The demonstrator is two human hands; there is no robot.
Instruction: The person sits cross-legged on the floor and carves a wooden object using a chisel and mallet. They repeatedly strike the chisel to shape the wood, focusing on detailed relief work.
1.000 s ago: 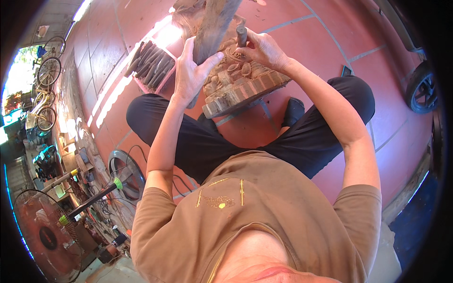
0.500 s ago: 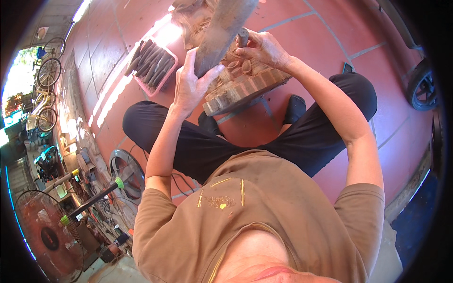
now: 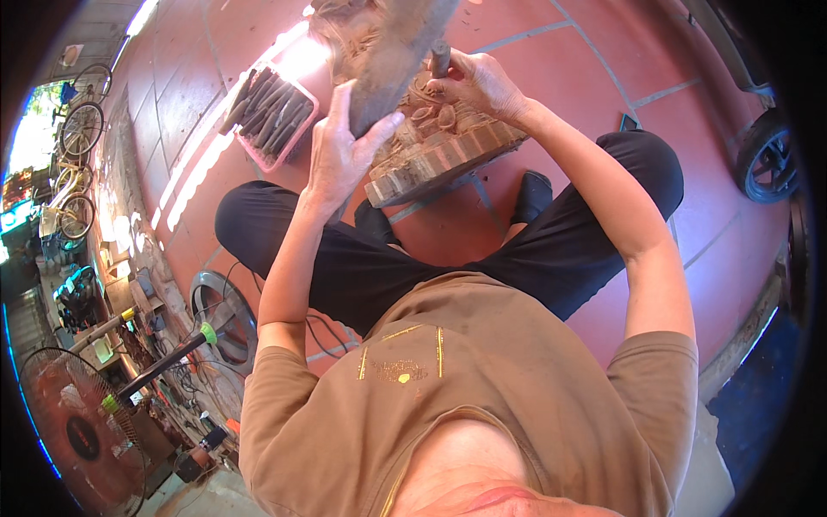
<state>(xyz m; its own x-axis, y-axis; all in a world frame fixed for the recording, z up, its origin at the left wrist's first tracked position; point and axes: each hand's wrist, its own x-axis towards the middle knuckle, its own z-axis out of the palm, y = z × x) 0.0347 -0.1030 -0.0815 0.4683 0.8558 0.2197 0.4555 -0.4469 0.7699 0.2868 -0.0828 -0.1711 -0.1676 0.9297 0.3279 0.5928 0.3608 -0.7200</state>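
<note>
Clasping a wooden bat point(image 3: 389, 73), the left grip point(image 3: 341, 159) has swung it nearer the cylindrical tool point(image 3: 440, 59) pinched in the right grip point(image 3: 484, 88).

Strong daylight enters at the left, where the outdoor opening point(image 3: 31, 138) burns out to white. Sun stripes the glossy red tiled floor point(image 3: 568, 77), with blown-out glare above the pink plastic basket point(image 3: 274, 165) and a violet sheen at right. Shade darkens the underside of the carved brown wooden block point(image 3: 435, 164). Blur softens the long grey-brown wooden bat point(image 3: 398, 73). Fisheye distortion curves the edges into black corners.
</note>
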